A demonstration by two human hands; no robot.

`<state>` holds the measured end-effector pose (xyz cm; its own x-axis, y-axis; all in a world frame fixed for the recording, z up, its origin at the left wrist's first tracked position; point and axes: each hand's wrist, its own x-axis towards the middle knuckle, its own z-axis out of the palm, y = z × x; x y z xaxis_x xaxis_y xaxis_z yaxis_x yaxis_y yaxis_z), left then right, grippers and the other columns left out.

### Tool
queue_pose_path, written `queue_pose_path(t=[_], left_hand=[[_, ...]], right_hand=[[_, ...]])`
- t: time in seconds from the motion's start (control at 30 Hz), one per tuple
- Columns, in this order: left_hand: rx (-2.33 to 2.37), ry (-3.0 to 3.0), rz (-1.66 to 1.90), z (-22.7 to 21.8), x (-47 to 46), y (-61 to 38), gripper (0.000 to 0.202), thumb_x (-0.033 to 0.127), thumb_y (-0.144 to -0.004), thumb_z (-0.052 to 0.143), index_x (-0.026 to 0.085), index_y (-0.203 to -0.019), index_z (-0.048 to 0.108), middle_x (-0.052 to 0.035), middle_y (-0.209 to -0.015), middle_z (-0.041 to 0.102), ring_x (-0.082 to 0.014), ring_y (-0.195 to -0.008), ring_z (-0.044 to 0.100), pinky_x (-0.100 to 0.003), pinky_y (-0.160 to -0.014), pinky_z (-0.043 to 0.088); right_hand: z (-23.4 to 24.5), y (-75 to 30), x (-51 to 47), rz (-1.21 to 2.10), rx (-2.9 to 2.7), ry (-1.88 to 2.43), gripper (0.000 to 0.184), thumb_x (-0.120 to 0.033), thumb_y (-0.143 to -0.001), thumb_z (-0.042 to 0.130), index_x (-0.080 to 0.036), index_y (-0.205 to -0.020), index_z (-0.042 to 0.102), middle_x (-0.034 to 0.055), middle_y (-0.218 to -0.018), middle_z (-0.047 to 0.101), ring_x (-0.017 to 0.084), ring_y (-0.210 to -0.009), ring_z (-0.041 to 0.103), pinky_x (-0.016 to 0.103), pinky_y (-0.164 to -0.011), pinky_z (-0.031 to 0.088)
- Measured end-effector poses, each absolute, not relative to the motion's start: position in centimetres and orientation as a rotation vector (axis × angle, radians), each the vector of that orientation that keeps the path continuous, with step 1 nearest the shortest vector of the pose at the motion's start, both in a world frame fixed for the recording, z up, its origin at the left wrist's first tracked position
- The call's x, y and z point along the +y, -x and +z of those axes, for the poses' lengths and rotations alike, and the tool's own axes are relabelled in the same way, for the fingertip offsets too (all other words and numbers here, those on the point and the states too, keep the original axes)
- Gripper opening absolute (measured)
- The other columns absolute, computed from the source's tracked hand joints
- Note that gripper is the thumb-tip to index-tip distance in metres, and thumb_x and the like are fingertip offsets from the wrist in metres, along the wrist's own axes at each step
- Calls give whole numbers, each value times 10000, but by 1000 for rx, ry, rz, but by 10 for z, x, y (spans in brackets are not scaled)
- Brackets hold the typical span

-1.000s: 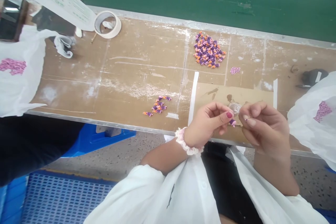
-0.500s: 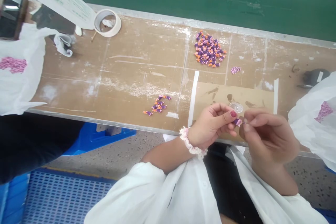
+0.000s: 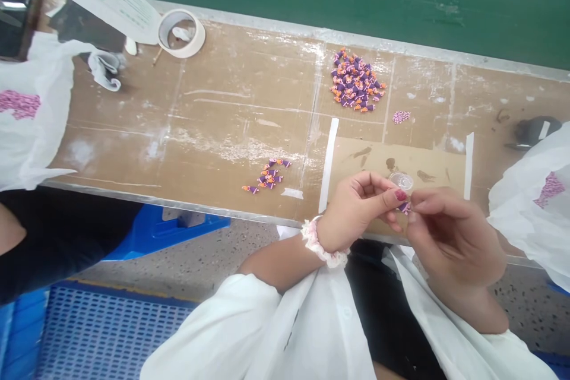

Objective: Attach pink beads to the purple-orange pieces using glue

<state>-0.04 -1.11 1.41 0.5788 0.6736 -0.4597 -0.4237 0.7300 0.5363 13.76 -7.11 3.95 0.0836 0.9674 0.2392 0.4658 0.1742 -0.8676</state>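
Observation:
My left hand (image 3: 363, 211) pinches a tiny purple-and-pink figure piece (image 3: 404, 208) between thumb and fingers, over the table's front edge. My right hand (image 3: 454, 231) has its thumb and forefinger pressed together against the piece's right side; whatever lies between those fingertips is too small to make out. Just beyond the fingers sits a small clear round dish (image 3: 401, 181) on a taped-down brown sheet (image 3: 427, 160). Behind it lies a little heap of pink-and-white bits (image 3: 401, 117). A larger pile of purple, orange and pink pieces (image 3: 356, 80) is farther back.
Several similar pieces (image 3: 269, 175) lie left of the sheet. A tape roll (image 3: 181, 34) stands at the back left. White plastic with pink bits lies at left (image 3: 40, 124) and right (image 3: 529, 190). Another person's dark-clothed limb (image 3: 66, 243) is at the left, near a blue stool (image 3: 169, 237).
My right fingertips have shifted slightly left, closer to my left thumb, and cover more of the small piece. The left hand keeps its pinch.

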Motion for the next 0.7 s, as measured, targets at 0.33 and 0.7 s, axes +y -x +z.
queue_pose_path(t=[0.33,0.7], left_hand=[[696,-407,611,16,-8,2,439,433,-597,878,131,-740,593,41,-507,618,-93,-432,605,-211,-501,516],[761,-626,820,-1,26,2,362,414,-694,819,132,-771,606,16,-666,651,-75,-544,626,-217,-571,562]], right_hand=[[44,-139,-68,632,-1666,1430,276,22,-810,587,-231,-917,561,18,-864,670,157,-776,668,254,-572,525],[15,-146,-58,689,-1331,1348,423,-95,-814,667,-271,-1183,555,37,-1042,579,115,-653,565,283,-557,496]])
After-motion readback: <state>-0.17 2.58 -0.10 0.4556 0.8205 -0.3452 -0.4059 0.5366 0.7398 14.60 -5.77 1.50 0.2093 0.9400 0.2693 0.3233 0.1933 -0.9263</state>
